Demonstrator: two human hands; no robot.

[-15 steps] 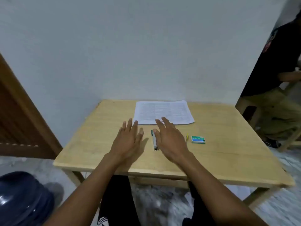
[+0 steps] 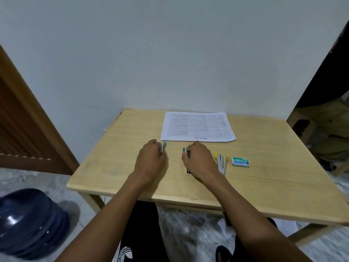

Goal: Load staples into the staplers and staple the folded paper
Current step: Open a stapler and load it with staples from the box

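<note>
1. Both hands now curl, no longer flat: left hand [image 2: 151,160] grips a teal stapler [image 2: 164,145], right hand [image 2: 201,161] grips the second teal stapler [image 2: 185,151].
2. I judge loading comes next (staple box [image 2: 240,161] lies to the right, paper [image 2: 197,126] beyond).

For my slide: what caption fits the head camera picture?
Left hand grips a blue stapler, right hand a teal stapler, near paper and staple box.
</note>
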